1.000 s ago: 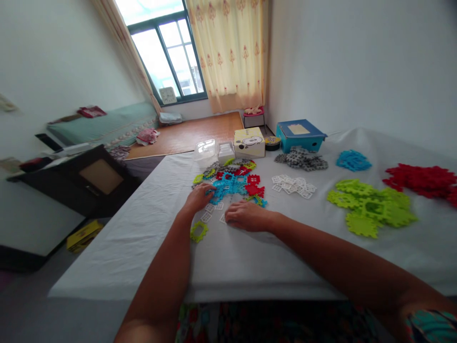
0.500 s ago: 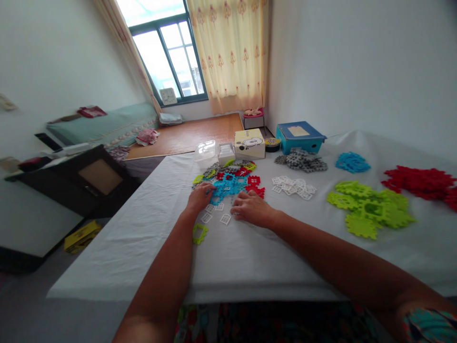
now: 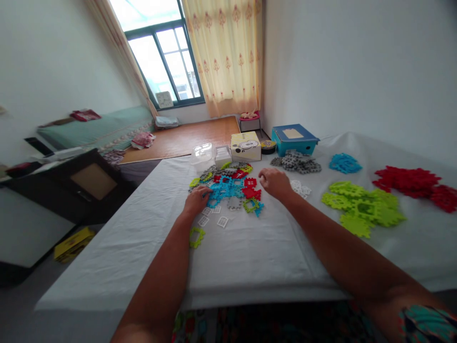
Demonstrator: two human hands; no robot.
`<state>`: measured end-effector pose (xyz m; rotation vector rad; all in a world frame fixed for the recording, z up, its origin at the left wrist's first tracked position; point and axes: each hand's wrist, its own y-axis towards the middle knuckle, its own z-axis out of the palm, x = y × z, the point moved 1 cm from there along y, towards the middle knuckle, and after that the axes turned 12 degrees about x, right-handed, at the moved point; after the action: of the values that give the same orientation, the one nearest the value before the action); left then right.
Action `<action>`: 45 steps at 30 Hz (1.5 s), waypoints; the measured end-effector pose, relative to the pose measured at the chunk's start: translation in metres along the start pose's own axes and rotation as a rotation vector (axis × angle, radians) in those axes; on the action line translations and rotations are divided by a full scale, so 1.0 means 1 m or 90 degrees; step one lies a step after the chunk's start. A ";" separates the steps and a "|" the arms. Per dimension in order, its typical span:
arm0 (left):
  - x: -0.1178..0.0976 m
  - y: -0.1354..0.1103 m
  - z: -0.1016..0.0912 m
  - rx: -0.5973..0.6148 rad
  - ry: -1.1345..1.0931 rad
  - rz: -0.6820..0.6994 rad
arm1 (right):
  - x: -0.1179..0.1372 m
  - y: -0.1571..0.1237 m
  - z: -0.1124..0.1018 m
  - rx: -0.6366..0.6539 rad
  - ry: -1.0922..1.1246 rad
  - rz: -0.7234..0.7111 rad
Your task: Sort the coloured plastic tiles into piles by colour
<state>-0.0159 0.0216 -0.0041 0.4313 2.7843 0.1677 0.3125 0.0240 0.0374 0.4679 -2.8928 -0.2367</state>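
A mixed heap of notched plastic building plates lies mid-table, with blue plates (image 3: pixel 228 186) in front and red plates (image 3: pixel 251 192) at its right. At the heap's left edge, my left hand (image 3: pixel 197 199) has its fingers bent around the edge of a blue plate. My right hand (image 3: pixel 276 183) is held over the cloth between the heap and the white window pieces (image 3: pixel 301 188). Its fingers curl together; what they hold, if anything, is hidden. Several loose white window pieces (image 3: pixel 223 221) lie before the heap, near a lime-green frame plate (image 3: pixel 196 237).
Sorted piles of grey (image 3: pixel 296 162), blue (image 3: pixel 345 163), lime-green (image 3: pixel 367 208) and red plates (image 3: pixel 410 181) lie to the right. Behind stand a clear plastic box (image 3: pixel 203 155), a yellow-and-white box (image 3: pixel 245 146) and a blue lidded box (image 3: pixel 294 139). A white cloth (image 3: pixel 250 257) covers the table.
My right hand has moved right and away from me, from the heap's front toward the white window pieces, uncovering a green and a blue plate. My left hand stays at the heap's edge.
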 end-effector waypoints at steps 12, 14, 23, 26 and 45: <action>-0.001 0.000 0.001 0.002 -0.009 -0.002 | 0.026 -0.013 0.009 0.189 0.042 -0.120; -0.002 0.000 0.000 0.000 -0.008 -0.003 | 0.033 -0.017 0.011 0.228 0.071 -0.186; -0.004 0.001 0.001 0.003 -0.005 0.001 | 0.061 -0.017 0.029 0.107 0.047 -0.311; -0.002 0.002 0.003 0.004 -0.001 0.005 | 0.069 -0.013 0.035 0.129 0.004 -0.285; -0.004 0.002 0.003 0.004 0.001 0.010 | 0.071 -0.018 0.027 0.061 0.008 -0.405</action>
<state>-0.0108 0.0225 -0.0057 0.4553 2.7840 0.1633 0.2459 -0.0126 0.0200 1.3906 -2.6566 -0.1822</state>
